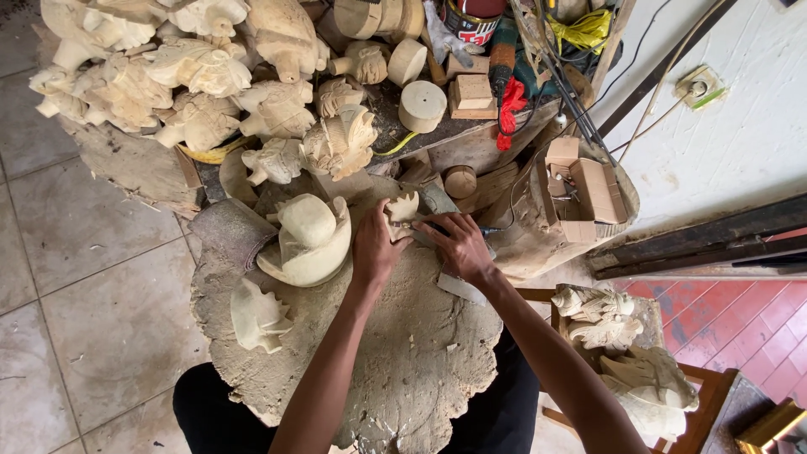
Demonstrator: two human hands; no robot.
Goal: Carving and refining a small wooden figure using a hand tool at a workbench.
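A small pale carved wooden piece (404, 206) rests on a big rough wooden slab (420, 353) in front of me. My left hand (374, 248) grips its near side and holds it against the slab. My right hand (458, 245) is closed around a slim tool handle, its tip pointing at the small carving; the tool itself is mostly hidden by the fingers. A flat metal blade (460, 287) lies under my right wrist.
A large rounded carving (311, 240) and a smaller one (256, 318) lie on the slab's left. Several pale carvings (168, 76) pile up behind, with round wood blocks (422, 105), a cardboard box (580, 189), more carvings on a stool (626, 353), and tiled floor (76, 277).
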